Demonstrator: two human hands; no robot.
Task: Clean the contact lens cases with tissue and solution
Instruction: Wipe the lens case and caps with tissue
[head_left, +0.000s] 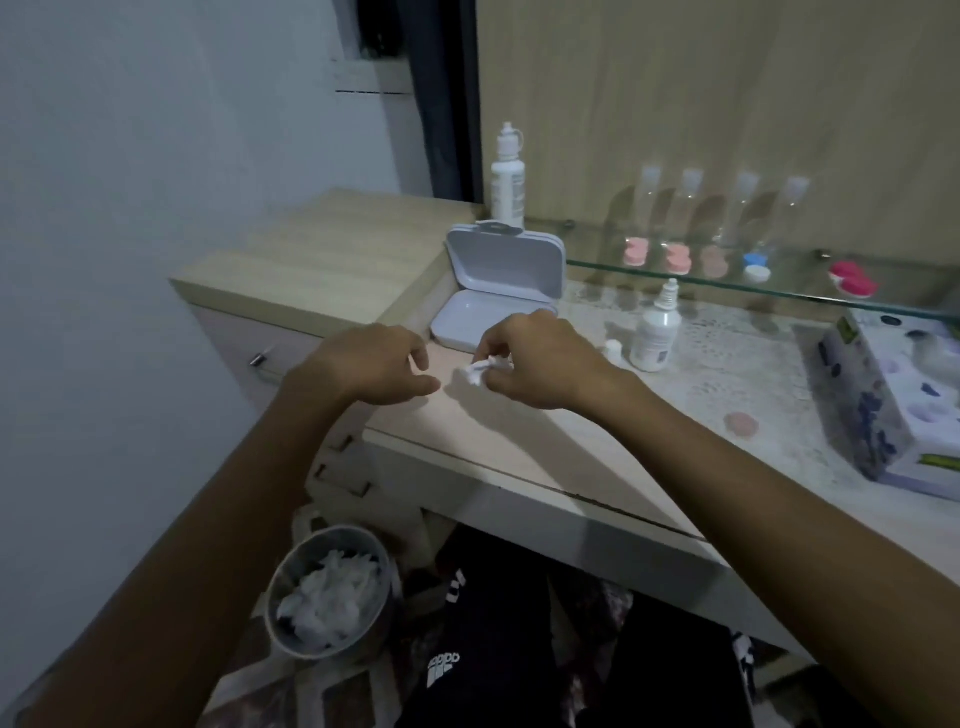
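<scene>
My right hand (540, 364) pinches a crumpled white tissue (475, 373) just above the desk edge. My left hand (374, 366) hovers beside it with fingers loosely curled and nothing in it. Behind both hands a white hinged case (501, 283) lies with its lid up. A small solution bottle (655, 332) stands right of my right hand with its loose white cap (613, 349) beside it. Several pink, blue and red contact lens cases (678, 258) sit on the glass shelf (779, 293).
A taller white bottle (507, 176) stands at the back behind the hinged case. A tissue box (893, 400) is at the right edge of the desk. On the floor at the lower left, a grey bin (327, 592) holds used tissues. Drawers are at the left.
</scene>
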